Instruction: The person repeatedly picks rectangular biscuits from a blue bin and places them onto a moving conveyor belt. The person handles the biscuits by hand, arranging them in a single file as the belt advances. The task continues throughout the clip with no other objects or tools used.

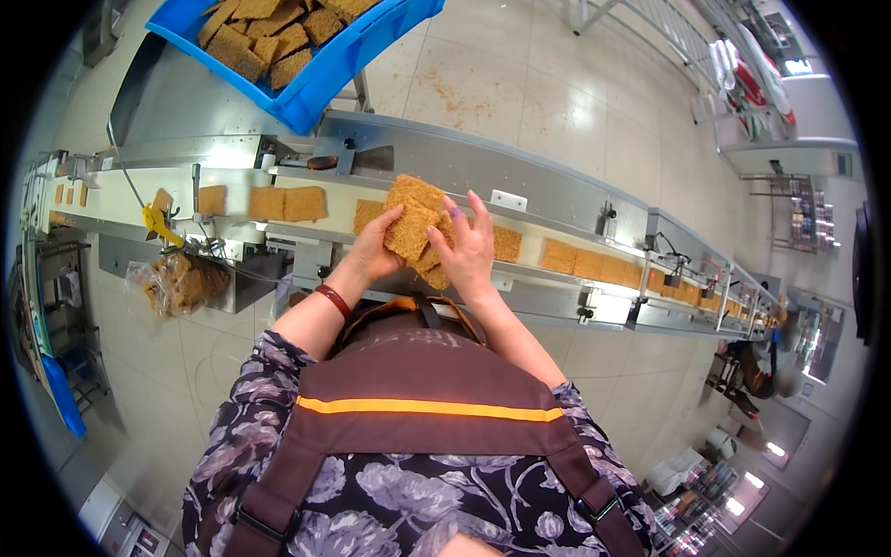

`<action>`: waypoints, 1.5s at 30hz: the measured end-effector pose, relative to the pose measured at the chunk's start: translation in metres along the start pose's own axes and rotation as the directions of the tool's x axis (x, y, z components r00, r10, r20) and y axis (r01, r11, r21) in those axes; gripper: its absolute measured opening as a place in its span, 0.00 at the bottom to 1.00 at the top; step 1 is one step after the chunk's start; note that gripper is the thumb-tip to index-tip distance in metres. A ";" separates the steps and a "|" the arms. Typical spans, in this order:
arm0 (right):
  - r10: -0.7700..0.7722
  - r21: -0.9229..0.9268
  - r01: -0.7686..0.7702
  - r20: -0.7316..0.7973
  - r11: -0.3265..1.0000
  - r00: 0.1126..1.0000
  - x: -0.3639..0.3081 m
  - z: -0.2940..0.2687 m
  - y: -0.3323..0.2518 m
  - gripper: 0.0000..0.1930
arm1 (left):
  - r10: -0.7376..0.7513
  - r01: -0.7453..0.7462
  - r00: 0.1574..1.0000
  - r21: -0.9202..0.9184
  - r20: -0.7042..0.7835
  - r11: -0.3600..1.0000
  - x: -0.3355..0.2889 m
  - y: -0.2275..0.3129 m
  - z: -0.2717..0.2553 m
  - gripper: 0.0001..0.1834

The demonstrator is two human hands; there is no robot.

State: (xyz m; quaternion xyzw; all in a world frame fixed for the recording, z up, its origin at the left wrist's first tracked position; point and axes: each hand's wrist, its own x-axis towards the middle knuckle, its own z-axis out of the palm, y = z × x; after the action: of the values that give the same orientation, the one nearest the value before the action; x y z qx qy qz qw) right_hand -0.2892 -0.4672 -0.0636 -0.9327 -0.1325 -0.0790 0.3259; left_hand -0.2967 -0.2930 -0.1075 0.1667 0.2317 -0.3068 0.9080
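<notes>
A small stack of brown, crumbly square slabs point(413, 227) is held up over the white conveyor belt point(342, 206). My left hand point(376, 249) is closed on its left side, thumb across the front. At the right side, my right hand point(471, 243) has its thumb and a finger around the stack's edge, with other fingers stretched upward. One finger carries a purple band. A lower slab point(432, 271) tilts down between my hands. On the belt, single slabs point(304, 203) lie to the left, and a row of slabs point(591, 265) runs right.
A blue crate point(320, 91) heaped with brown slabs stands at the far left, beyond the conveyor. Metal side rails point(520, 191) border the belt. A clear bag of brown pieces point(184, 283) hangs near the left end, beside a yellow clamp point(160, 226). Crumbs are scattered on the floor beyond.
</notes>
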 end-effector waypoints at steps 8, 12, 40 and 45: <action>-0.052 -0.080 0.054 0.022 0.995 0.998 -0.001 0.000 -0.001 0.17 | -0.006 0.006 0.998 -0.002 -0.060 1.000 -0.002 -0.018 0.012 0.26; -0.033 0.164 0.035 -0.013 0.986 0.999 -0.011 -0.004 0.002 0.15 | -0.046 0.047 0.998 0.028 -0.032 0.999 0.004 -0.020 0.006 0.26; 0.555 -0.283 -0.536 -0.014 0.796 0.832 -0.054 -0.039 0.164 0.11 | 0.093 -0.102 0.989 -0.075 -0.114 0.992 -0.024 0.005 -0.026 0.25; 0.458 -0.317 -0.448 -0.044 0.836 0.888 -0.073 -0.040 0.173 0.12 | 0.052 -0.056 0.997 -0.062 -0.062 0.997 -0.016 0.001 -0.023 0.27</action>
State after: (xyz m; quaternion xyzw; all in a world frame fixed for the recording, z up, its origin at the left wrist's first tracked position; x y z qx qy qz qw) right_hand -0.3096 -0.6364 -0.1513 -0.9788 0.1009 -0.0043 0.1780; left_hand -0.3142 -0.2745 -0.1182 0.1529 0.2639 -0.2696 0.9134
